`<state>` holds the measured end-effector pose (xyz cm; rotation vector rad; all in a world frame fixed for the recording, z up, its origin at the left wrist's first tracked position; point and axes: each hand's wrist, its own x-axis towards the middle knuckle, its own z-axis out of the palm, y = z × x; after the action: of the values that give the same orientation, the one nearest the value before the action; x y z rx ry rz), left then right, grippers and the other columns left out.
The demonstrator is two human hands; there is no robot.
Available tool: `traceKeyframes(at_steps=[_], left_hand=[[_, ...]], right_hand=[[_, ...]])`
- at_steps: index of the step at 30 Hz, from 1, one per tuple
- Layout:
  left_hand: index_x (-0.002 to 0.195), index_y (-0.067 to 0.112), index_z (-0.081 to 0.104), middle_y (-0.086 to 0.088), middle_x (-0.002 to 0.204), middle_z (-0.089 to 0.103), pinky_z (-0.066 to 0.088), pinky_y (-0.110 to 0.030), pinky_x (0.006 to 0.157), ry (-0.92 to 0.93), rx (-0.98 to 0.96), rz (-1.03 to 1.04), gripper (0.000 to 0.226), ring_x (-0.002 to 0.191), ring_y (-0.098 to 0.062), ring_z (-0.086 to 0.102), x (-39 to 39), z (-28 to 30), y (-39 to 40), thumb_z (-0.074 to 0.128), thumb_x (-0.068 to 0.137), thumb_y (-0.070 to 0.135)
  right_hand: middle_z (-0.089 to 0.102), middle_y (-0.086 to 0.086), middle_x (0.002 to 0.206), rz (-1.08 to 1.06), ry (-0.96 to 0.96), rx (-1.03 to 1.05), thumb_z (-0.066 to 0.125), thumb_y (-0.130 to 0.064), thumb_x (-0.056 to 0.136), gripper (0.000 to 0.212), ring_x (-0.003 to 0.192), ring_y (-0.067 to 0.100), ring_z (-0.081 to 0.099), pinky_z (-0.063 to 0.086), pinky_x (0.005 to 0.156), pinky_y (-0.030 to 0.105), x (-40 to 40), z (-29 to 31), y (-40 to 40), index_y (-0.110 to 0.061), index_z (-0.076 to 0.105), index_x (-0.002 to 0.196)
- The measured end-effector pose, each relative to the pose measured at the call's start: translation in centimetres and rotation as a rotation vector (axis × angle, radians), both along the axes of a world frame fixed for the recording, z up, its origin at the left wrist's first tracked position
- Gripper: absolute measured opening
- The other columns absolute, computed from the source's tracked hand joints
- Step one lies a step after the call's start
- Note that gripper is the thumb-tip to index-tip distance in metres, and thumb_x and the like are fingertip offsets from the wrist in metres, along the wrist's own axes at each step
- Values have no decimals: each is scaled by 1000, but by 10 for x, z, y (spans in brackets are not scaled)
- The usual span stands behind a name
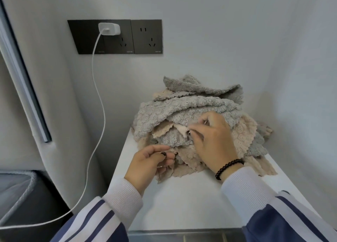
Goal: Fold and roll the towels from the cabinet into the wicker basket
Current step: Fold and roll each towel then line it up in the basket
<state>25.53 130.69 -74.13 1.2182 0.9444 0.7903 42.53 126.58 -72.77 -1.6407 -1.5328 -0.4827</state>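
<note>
While heaped unfolded on the white tabletop (182, 196), towels (191, 114): left hand (147, 163) fingers pinch a beige hem at the near-left edge; right hand (213, 141), deeper in the heap, pinches a beige corner.

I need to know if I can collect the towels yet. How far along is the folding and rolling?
Early. Done: nothing folded or rolled shows; the towels lie in a crumpled grey and beige heap on the white surface. In hand: the left hand pinches a beige edge, the right hand picks at a corner in the pile. Left: everything; no wicker basket is in view.
</note>
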Motion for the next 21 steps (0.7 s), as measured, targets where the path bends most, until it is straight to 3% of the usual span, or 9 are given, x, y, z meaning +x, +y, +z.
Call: traceKeyframes(at_steps=[3,6,7,9,10,12,15,18,21], left_hand=[[108,12,62,-1,91,73,51,-24,68,-16,145,60,30,73,-12,67,3,1,-4,48,90,-8],[124,28,46,10,114,57,53,-27,73,8,438,111,56,92,-13,62,5,3,-8,50,85,-12],[128,32,39,14,118,52,54,-26,74,2,499,97,64,93,-9,60,6,4,-9,50,84,-12],[134,36,30,18,121,46,53,-21,71,-18,530,60,73,93,-6,59,7,8,-10,52,84,-12],[137,36,28,19,122,46,52,-19,68,-26,524,47,75,91,-7,60,9,8,-9,53,84,-12],[140,37,26,18,124,46,52,-21,68,-16,521,26,78,90,-8,61,10,6,-8,54,85,-9],[141,37,24,15,127,46,53,-22,69,-26,489,-6,78,92,-7,63,6,11,-8,54,85,-9],[138,35,26,13,125,48,49,-17,59,-92,431,-9,75,89,-8,66,-1,19,-8,54,85,-12],[136,34,28,10,124,49,50,-17,59,-147,394,-3,73,90,-11,68,-9,22,-9,52,86,-13]], right_hand=[[55,0,96,60,363,110,61,-8,89,11,72,-2,54,44,69,7,-9,28,1,-17,67,88],[60,2,107,198,638,208,55,-12,93,18,83,7,67,54,77,21,-13,58,-3,-29,57,85],[59,1,109,203,639,185,55,-15,94,16,88,7,66,53,81,21,-11,70,-3,-29,58,86],[57,-1,109,104,487,35,54,-16,94,10,91,3,57,44,82,8,-1,95,8,-24,59,90],[58,-1,108,67,423,-57,53,-15,94,9,91,6,56,44,83,9,5,110,16,-20,60,91],[63,1,105,59,416,-182,53,-12,93,9,95,17,60,49,84,24,17,137,34,-15,62,93],[65,3,102,28,399,-105,54,-12,92,10,96,22,63,53,81,33,24,180,45,-17,61,89],[66,3,100,39,374,-64,55,-14,92,9,89,20,65,56,79,36,22,211,41,-19,61,87],[67,3,94,46,318,-452,52,-10,94,14,75,18,69,56,65,27,9,215,28,-16,60,85]])
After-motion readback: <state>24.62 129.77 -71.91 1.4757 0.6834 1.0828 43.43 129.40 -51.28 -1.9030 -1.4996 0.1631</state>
